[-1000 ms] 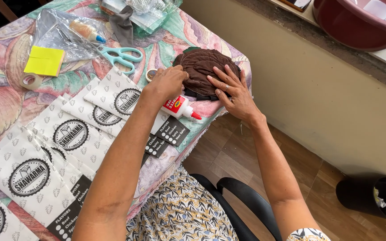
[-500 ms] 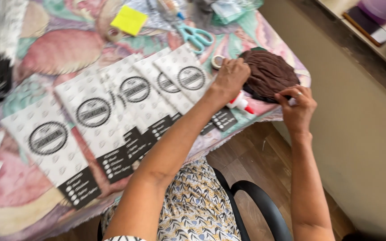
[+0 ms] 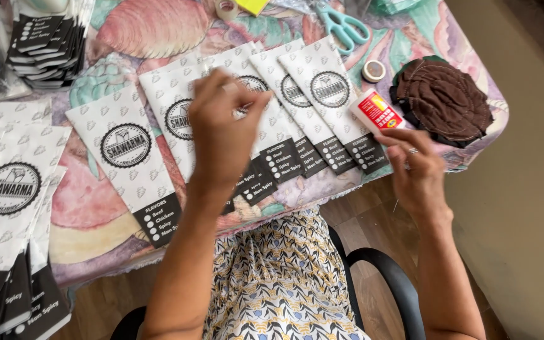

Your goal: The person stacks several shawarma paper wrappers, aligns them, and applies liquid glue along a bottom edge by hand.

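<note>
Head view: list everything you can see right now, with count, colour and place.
paper sleeves: five fanned in a row, white with black ends, table centre; more at left edge
stacked sleeves: one pile, black ends showing, upper left
glue bottle: one, white with red label, held at right
brown fabric piece: one, dark brown, right table corner
scissors: one pair, teal handles, top
tape roll: one, pale, beside the fabric
tablecloth: one, floral, pink and green
chair: one, black, below
left hand: raised over the sleeves
right hand: fingers on the glue bottle
</note>
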